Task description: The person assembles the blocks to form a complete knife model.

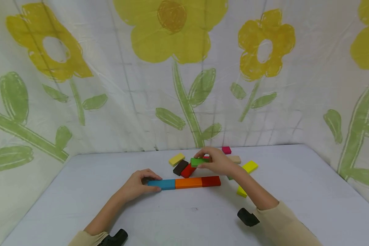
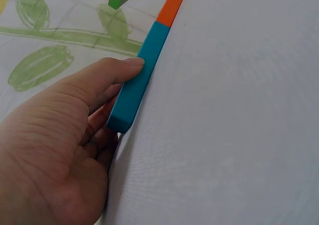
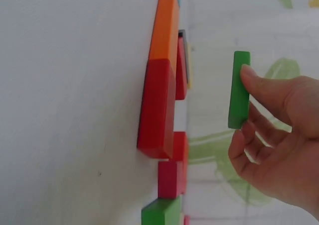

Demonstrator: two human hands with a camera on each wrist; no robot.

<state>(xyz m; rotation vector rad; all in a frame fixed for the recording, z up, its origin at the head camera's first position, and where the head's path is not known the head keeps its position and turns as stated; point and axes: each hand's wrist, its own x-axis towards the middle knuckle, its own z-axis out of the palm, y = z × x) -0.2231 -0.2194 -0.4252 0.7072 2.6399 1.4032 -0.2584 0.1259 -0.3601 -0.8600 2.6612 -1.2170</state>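
A blue block, an orange block and a red block lie end to end in a row on the table. My left hand grips the blue block at the row's left end, thumb on the near side and fingers on the far side. In the left wrist view the thumb presses the blue block along its edge. My right hand pinches a green block between thumb and fingers. The right wrist view shows this green block held up off the table, apart from the row.
Behind the row lie a black block, another red block and a pale yellow block. Bright yellow blocks, a beige block and a crimson block are scattered near the right forearm. A flowered curtain hangs behind the table.
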